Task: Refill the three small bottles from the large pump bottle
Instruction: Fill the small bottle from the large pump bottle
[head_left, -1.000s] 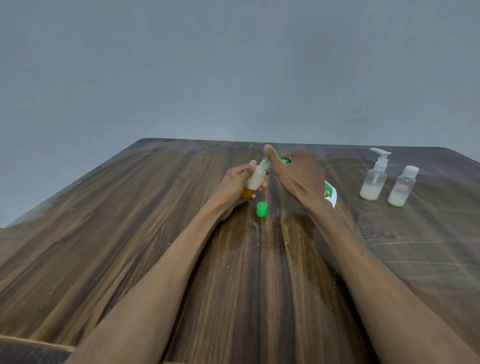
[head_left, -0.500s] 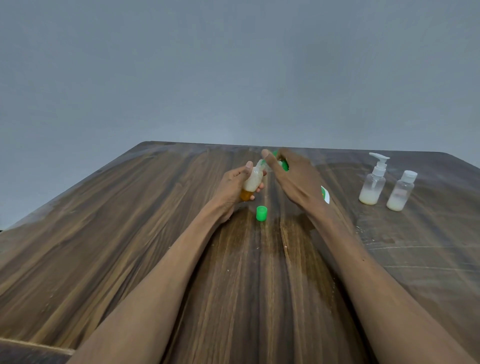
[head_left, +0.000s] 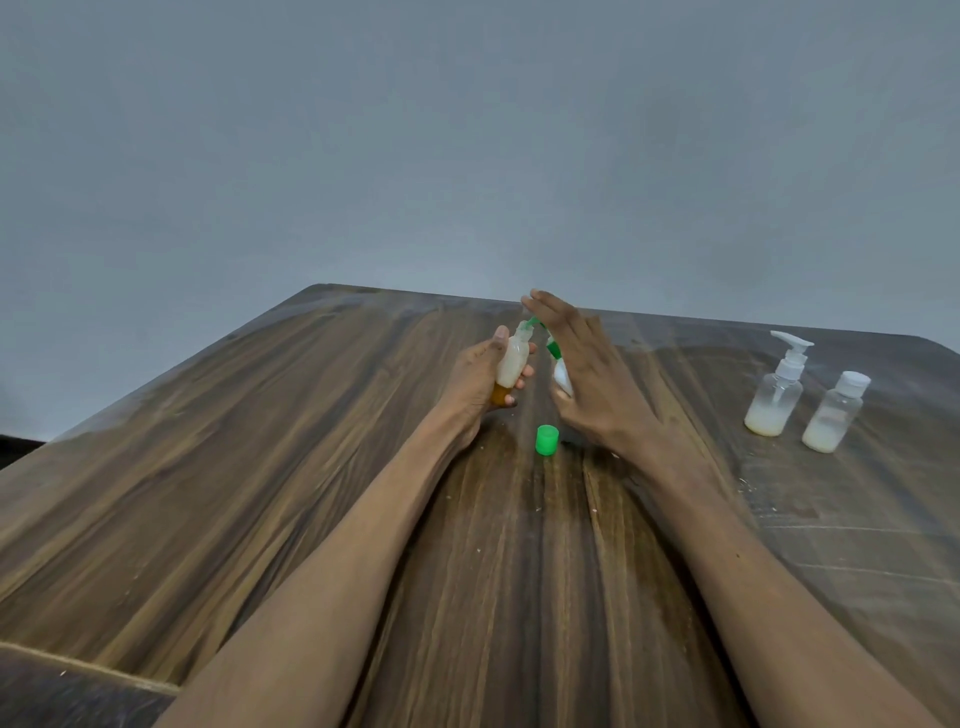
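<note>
Dark streaked wood runs from the near edge of the table (head_left: 260, 519) up to a plain grey wall, with both bare forearms reaching out over it toward the middle. Nearest of the small things is a loose green cap (head_left: 546, 439), standing on the wood just in front of the hands and touching neither. Beyond it the left hand (head_left: 480, 387) grips a small bottle (head_left: 511, 364) with an orange base, thumb up one side and fingers (head_left: 522, 376) curled round the other, its mouth tilted toward the right hand; milky liquid fills most of it. The right hand (head_left: 592, 379) holds the large pump bottle (head_left: 561, 371), mostly hidden behind the palm, with the thumb low on its body and the fingers (head_left: 550, 312) straight and together over the green pump head. Half a second ago those fingers lay lower and flatter over the nozzle; now they sit raised, which reads as the pump let up between strokes, and the green spout remains close to the small bottle's mouth. That suggests this bottle is near full and capping it comes soon. Well apart, far right, a clear spray-pump bottle (head_left: 777, 395) and a clear screw-cap bottle (head_left: 836, 413) stand upright just beside each other, each with only a little pale liquid at the bottom; whether they count as done I cannot tell.
</note>
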